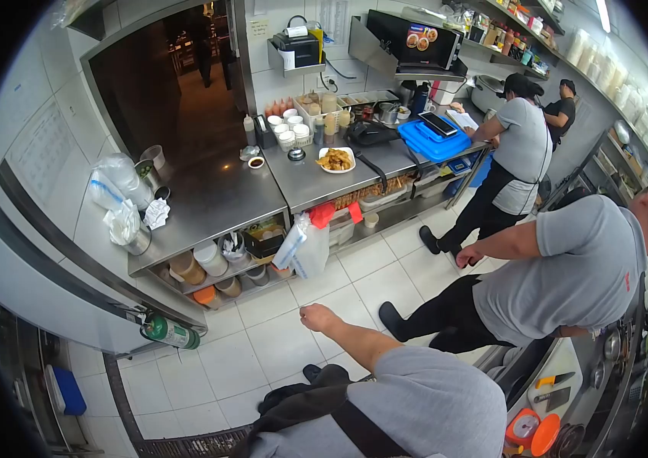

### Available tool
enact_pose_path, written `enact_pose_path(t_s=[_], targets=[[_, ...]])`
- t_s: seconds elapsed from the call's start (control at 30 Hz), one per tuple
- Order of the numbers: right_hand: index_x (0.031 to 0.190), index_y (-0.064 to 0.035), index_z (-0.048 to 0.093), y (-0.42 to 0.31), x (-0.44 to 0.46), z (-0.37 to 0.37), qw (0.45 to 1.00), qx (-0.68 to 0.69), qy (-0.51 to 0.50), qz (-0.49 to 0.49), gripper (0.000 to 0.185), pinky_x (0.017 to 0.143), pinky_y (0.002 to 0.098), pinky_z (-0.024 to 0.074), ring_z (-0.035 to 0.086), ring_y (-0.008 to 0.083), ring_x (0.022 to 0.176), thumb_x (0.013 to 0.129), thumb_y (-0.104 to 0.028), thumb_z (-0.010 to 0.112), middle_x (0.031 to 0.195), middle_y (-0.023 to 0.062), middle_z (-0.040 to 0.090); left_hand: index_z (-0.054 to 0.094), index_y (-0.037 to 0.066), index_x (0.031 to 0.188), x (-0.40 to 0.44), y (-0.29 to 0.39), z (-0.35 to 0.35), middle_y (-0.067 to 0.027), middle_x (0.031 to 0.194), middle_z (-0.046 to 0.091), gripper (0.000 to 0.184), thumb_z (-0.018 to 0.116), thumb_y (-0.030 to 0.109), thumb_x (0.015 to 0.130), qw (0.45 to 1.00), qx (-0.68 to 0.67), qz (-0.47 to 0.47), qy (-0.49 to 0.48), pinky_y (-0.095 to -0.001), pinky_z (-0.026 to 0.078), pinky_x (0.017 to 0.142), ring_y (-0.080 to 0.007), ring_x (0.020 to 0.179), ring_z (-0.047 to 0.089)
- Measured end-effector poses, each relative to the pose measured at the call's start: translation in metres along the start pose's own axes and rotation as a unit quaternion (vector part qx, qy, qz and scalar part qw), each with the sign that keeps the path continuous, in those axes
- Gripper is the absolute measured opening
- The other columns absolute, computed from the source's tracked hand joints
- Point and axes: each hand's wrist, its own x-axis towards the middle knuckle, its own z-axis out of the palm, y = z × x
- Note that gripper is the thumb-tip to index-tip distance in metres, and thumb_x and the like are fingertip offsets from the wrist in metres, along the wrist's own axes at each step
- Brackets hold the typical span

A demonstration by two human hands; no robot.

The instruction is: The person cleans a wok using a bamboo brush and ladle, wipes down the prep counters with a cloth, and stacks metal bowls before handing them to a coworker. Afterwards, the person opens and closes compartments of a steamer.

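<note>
Head view: we locate the plastic bag (309, 256) hanging from the front edge of the worktop (221, 202), long axis running down toward the floor (263, 336). Relative to our right hand (316, 317), the bag lies ahead, apart, across bare tile. That hand, fingers seemingly curled, is the nearer visible one; we cannot tell whether it encloses anything. Our left hand is out of view. Farther out, a white plate (351, 165) stands on the worktop.

We see a white tiled floor (251, 362) at lower centre, a steel counter (217, 204) mid-frame, a dark doorway (175, 91) upper left, a lit tube (602, 14) upper right.
</note>
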Motion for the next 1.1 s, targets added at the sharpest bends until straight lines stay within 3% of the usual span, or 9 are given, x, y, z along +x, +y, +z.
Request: enact_pose_path(t_s=[0.23, 0.27, 0.33, 0.47, 0.57, 0.73, 0.8, 0.9, 1.1], targets=[[0.086, -0.0045, 0.063, 0.018, -0.027, 0.059, 0.99, -0.071, -0.092, 0.077, 0.023, 0.08, 0.0433, 0.0472, 0.06, 0.034, 0.09, 0.074, -0.019, 0.05, 0.091, 0.0188, 0.064, 0.064, 0.008, 0.077, 0.066, -0.057, -0.017, -0.0131, 0.081, 0.063, 0.021, 0.061, 0.028, 0.071, 0.94, 0.119, 0.26, 0.185, -0.0431, 0.049, 0.067, -0.0317, 0.074, 0.061], [0.086, -0.0033, 0.063, 0.035, -0.031, 0.081, 0.991, -0.078, -0.07, 0.082, 0.024, 0.08, 0.0437, 0.0469, 0.06, 0.0342, 0.09, 0.073, -0.02, 0.051, 0.091, 0.0188, 0.063, 0.063, 0.007, 0.079, 0.061, -0.076, -0.041, -0.0132, 0.087, 0.063, 0.02, 0.063, 0.025, 0.07, 0.964, -0.006, 0.207, 0.17, -0.042, 0.049, 0.07, -0.0293, 0.079, 0.061], [0.087, -0.0024, 0.064, 0.047, -0.042, 0.097, 0.987, -0.094, -0.055, 0.118, 0.027, 0.08, 0.0443, 0.0473, 0.06, 0.0347, 0.089, 0.073, -0.021, 0.05, 0.092, 0.0198, 0.064, 0.064, 0.011, 0.084, 0.078, -0.081, -0.078, -0.011, 0.09, 0.063, 0.02, 0.064, 0.025, 0.07, 0.988, 0.108, 0.102, 0.044, -0.0416, 0.049, 0.072, -0.0284, 0.083, 0.061], [0.067, -0.0025, 0.066, 0.016, -0.065, 0.102, 0.975, -0.132, -0.023, 0.179, 0.024, 0.074, 0.0428, 0.05, 0.063, 0.035, 0.078, 0.072, -0.02, 0.05, 0.078, 0.0194, 0.064, 0.066, 0.018, 0.093, 0.095, -0.134, -0.115, -0.0067, 0.096, 0.064, 0.025, 0.065, 0.024, 0.069, 0.948, 0.278, 0.142, -0.069, -0.0408, 0.051, 0.077, -0.0267, 0.09, 0.061], [0.081, 0.0002, 0.065, -0.042, -0.072, 0.106, 0.964, -0.079, -0.067, 0.246, 0.024, 0.079, 0.044, 0.0478, 0.06, 0.0369, 0.088, 0.072, -0.018, 0.052, 0.092, 0.0233, 0.062, 0.065, 0.019, 0.096, 0.099, -0.189, -0.118, -0.0062, 0.099, 0.064, 0.027, 0.065, 0.026, 0.07, 0.96, 0.246, 0.098, -0.095, -0.0407, 0.05, 0.079, -0.026, 0.095, 0.061], [0.081, -0.0003, 0.065, -0.11, 0.006, 0.147, 0.957, -0.245, -0.153, 0.003, 0.026, 0.077, 0.0429, 0.0484, 0.061, 0.0362, 0.081, 0.075, -0.021, 0.05, 0.086, 0.0222, 0.063, 0.065, 0.02, 0.1, 0.087, -0.261, -0.094, -0.0069, 0.102, 0.064, 0.031, 0.065, 0.023, 0.069, 0.973, 0.21, 0.061, -0.068, -0.0395, 0.05, 0.081, -0.0262, 0.098, 0.06], [0.082, -0.004, 0.066, -0.186, 0.036, 0.129, 0.993, -0.036, -0.062, 0.091, 0.025, 0.077, 0.0421, 0.0485, 0.062, 0.0344, 0.082, 0.077, -0.024, 0.052, 0.085, 0.0203, 0.064, 0.066, 0.019, 0.098, 0.071, -0.274, -0.096, -0.0075, 0.101, 0.065, 0.031, 0.065, 0.022, 0.067, 0.978, 0.19, 0.048, -0.076, -0.0392, 0.05, 0.08, -0.0263, 0.097, 0.061], [0.091, -0.0066, 0.065, -0.244, 0.092, 0.122, 0.998, -0.052, -0.022, -0.004, 0.026, 0.069, 0.0353, 0.0519, 0.065, 0.0254, 0.064, 0.08, -0.027, 0.055, 0.073, 0.0121, 0.066, 0.069, 0.018, 0.093, 0.058, -0.296, -0.094, -0.0081, 0.098, 0.066, 0.028, 0.066, 0.02, 0.065, 0.987, 0.137, 0.038, -0.078, -0.0385, 0.051, 0.077, -0.0265, 0.094, 0.062], [0.091, -0.0078, 0.065, -0.303, 0.168, 0.119, 0.987, -0.126, -0.08, -0.053, 0.026, 0.074, 0.0388, 0.0502, 0.064, 0.0294, 0.075, 0.079, -0.029, 0.054, 0.079, 0.0159, 0.066, 0.072, 0.018, 0.08, 0.071, -0.311, -0.086, -0.0077, 0.088, 0.068, 0.017, 0.064, 0.02, 0.065, 0.993, 0.116, -0.002, -0.006, -0.0368, 0.052, 0.068, -0.0249, 0.084, 0.066]])
